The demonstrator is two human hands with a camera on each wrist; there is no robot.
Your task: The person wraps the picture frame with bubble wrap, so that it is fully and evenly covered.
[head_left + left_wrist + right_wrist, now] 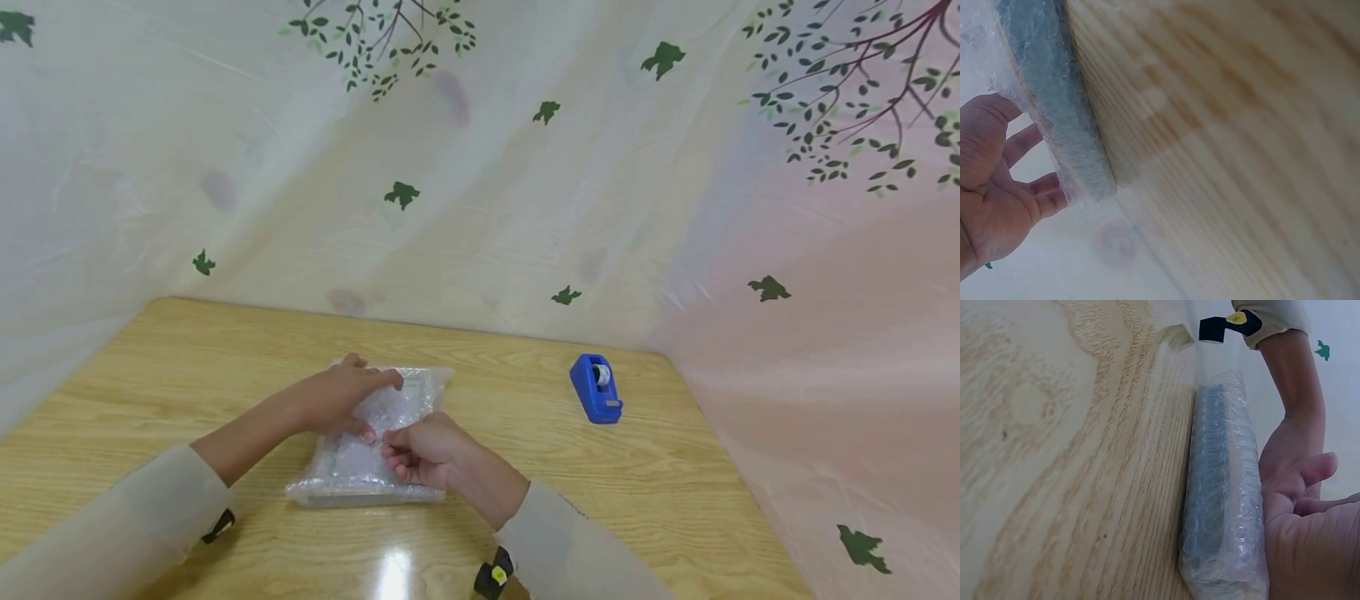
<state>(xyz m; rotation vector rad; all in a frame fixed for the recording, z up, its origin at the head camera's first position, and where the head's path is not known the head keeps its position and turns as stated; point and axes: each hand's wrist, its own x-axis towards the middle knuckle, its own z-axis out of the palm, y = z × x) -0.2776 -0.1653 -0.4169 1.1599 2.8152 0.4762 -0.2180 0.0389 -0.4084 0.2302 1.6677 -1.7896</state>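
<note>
A flat package in clear bubble wrap lies on the table, with a blue-grey edge showing through the wrap in both wrist views. My left hand rests over its upper left part, thumb and fingers spread across the wrap. Close to the left thumb, my right hand has its fingers curled and pinches at the wrap with thumb and forefinger on the package's top. From the left wrist, the left hand appears beside the wrapped edge. In the right wrist view, the right hand lies against the top of the package.
A blue tape dispenser with a roll in it stands on the wooden table, right of the package. Behind the table hangs a pale sheet printed with leaves and branches. Black bands sit at both sleeves.
</note>
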